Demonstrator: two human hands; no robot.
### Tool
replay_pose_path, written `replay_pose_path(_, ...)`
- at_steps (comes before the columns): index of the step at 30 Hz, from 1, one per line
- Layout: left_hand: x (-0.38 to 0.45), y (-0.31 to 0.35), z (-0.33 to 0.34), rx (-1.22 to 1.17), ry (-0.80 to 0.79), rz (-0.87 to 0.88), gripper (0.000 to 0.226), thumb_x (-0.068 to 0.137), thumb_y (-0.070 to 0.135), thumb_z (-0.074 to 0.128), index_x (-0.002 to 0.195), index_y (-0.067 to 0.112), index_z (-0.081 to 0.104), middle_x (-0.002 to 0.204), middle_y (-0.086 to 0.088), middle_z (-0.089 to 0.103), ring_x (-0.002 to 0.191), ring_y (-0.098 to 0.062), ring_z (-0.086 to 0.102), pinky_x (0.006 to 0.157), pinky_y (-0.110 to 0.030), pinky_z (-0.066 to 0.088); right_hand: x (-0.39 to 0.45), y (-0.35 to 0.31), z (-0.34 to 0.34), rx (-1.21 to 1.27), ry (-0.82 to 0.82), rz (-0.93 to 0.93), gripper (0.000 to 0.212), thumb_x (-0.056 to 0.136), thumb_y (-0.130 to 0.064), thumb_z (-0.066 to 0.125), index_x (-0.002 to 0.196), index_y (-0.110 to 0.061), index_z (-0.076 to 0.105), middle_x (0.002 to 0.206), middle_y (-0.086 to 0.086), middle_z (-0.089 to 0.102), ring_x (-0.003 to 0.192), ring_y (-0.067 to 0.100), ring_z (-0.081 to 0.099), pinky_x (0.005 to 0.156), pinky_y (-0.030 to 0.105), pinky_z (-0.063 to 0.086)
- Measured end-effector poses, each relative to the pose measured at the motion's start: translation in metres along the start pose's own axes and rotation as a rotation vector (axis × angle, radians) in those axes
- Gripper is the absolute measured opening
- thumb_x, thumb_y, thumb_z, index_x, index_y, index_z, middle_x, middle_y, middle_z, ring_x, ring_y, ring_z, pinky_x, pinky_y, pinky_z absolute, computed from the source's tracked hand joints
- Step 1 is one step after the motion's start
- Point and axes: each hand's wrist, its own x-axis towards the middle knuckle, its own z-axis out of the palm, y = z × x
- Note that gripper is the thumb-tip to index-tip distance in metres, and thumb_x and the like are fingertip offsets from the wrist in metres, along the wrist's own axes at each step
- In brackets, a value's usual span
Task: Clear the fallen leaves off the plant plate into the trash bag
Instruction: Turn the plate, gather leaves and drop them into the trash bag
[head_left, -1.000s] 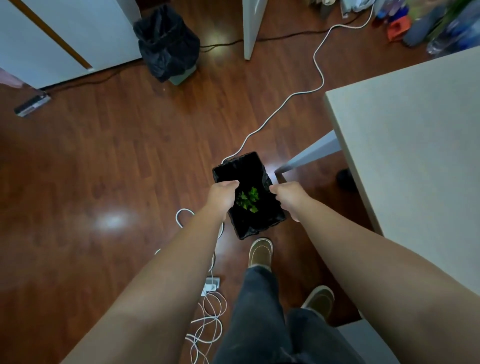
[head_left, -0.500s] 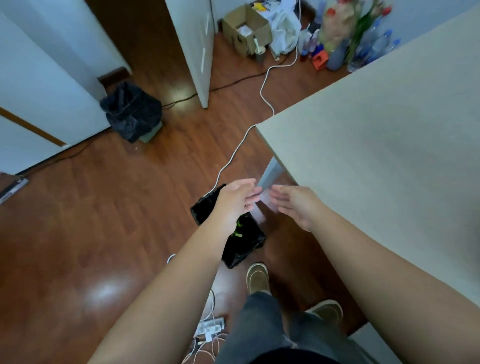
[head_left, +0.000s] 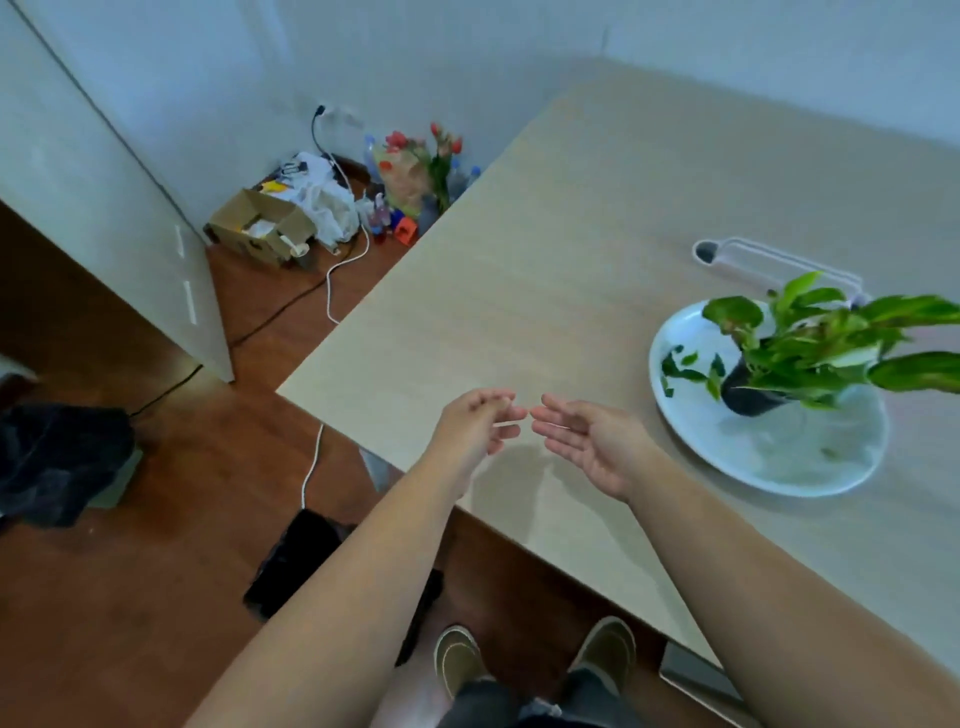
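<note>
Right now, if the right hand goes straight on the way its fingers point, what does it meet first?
The right hand points at the left hand, whose fingertips are just ahead; it would likely meet them first, though depth is unclear.

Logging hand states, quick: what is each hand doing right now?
Left hand: open, fingers loosely curled, holding nothing, above the table.
Right hand: open, palm up, empty, above the table.

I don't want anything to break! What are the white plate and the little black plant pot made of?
The white plate looks like glazed ceramic, glossy with soft reflections, though it could be plastic. The black pot looks like thin plastic, dark with a slight sheen; blur leaves that uncertain.
</note>
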Motion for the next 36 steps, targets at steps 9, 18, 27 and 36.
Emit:
replay_pose_path(9,0.024,-0.011,0.136,0.173,-0.162,-0.051,0.011,0.097,0.017,0.053,0.093,0.022,0.061,0.088,-0.001,0.071,0.07,-0.014,0.064,0.062,-0.025,0.044,-0.049,-0.019,-0.157,-0.167,0.388,-0.077,0.025,0.089,-0.009,0.053,0.109,-0.014,0.066,0.091,0.007,0.068,0.08,0.019,0.063,0.077,0.028,0.048)
replay_pose_path(18,0.027,-0.061,0.221,0.26,-0.171,-0.172,0.052,0.08,0.011,0.069,0.121,0.01,0.038,0.083,-0.02,0.072,0.054,-0.028,0.067,0.046,-0.03,0.05,-0.086,-0.012,-0.287,-1.041,0.586,-0.227,0.036,0.086,-0.009,0.052,0.114,-0.024,0.068,0.127,-0.002,0.057,0.114,0.023,0.054,0.087,0.025,0.042)
replay_pose_path(27,0.031,-0.078,0.259,0.169,-0.006,-0.093,0.042,0.076,-0.005,0.053,0.114,0.009,0.046,0.093,-0.019,0.068,0.054,-0.022,0.061,0.055,-0.032,0.054,-0.093,-0.034,-0.33,-1.587,0.448,-0.217,0.054,0.089,-0.01,0.045,0.132,-0.041,0.051,0.15,-0.014,0.036,0.132,0.019,0.035,0.11,0.033,0.031)
replay_pose_path(36,0.081,-0.035,0.227,0.784,-0.013,0.07,0.041,0.072,0.02,0.049,0.108,0.022,0.068,0.102,-0.008,0.072,0.091,-0.032,0.068,0.078,-0.043,0.06,-0.085,-0.053,-0.354,-1.773,0.425,-0.197,0.036,0.094,-0.028,0.05,0.127,-0.042,0.056,0.144,-0.017,0.044,0.132,0.017,0.034,0.11,0.031,0.03)
